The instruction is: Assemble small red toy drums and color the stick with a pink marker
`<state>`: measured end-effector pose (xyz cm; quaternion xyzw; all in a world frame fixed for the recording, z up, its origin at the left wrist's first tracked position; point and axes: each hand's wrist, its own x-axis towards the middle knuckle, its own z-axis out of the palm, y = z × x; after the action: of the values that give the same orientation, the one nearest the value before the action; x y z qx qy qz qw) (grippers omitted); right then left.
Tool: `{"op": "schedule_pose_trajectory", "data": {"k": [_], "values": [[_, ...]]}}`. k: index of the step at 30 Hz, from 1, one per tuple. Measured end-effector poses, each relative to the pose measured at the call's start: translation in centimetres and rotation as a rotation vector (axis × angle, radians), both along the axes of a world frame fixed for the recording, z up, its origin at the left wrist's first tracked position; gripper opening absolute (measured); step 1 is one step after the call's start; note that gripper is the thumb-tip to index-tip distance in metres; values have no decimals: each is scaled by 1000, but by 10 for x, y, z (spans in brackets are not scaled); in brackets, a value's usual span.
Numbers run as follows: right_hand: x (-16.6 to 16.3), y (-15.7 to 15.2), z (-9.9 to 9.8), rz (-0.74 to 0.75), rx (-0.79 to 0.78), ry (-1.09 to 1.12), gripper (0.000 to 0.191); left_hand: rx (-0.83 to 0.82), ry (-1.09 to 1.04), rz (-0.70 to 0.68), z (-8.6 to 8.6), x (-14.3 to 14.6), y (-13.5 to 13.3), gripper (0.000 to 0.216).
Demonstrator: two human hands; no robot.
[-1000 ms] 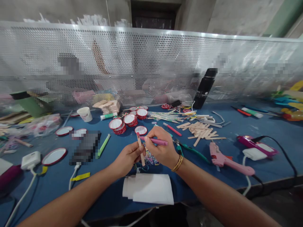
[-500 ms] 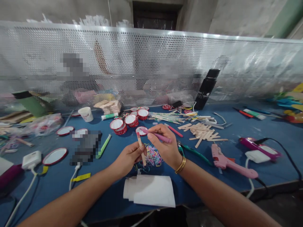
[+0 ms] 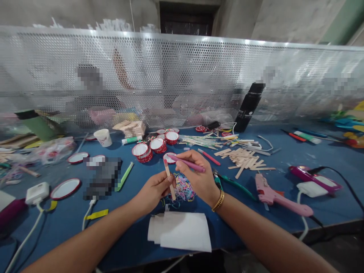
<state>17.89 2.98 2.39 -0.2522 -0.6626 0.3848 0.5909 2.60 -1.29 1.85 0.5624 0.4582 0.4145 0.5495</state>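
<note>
Wooden craft stick (image 3: 170, 178): near upright, painted end up, pinched by left hand (image 3: 153, 189).
Pink marker (image 3: 186, 163): lies crosswise, tip left, gripped by right hand (image 3: 197, 176).

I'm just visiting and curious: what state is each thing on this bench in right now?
Left hand: pinching a wooden stick, upright.
Right hand: gripping a pink pen, tip near the stick's top.
Pink glue gun: lying on its side, cord attached.
Black bottle: standing, capped.
White paper: lying flat.

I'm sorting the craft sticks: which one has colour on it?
The stick upright in the left hand: its top end is pink, close to the right hand's pen. The sticks in the pile are plain wood.
</note>
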Motion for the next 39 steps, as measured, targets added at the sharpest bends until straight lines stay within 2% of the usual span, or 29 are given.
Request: {"op": "schedule_pose_trajectory", "data": {"k": [10,18,21,24,34,39], "values": [[0,5,-2,55,-90,52,11,4,-24,-12,0,0,-1,44],[1,3,-1,47,-71,12,13,9,-30,-11,-2,0,0,45],[1,2,-3,5,-80,6,9,7,-31,-7,-2,0,0,47],[1,1,-4,-57,-54,-36,15,7,-27,-7,-3,0,0,47],[0,2,-5,-77,7,-90,21,21,-29,-15,-4,0,0,45],[3,5,-5,-133,45,-143,20,39,-18,-18,-5,0,2,46]]}}
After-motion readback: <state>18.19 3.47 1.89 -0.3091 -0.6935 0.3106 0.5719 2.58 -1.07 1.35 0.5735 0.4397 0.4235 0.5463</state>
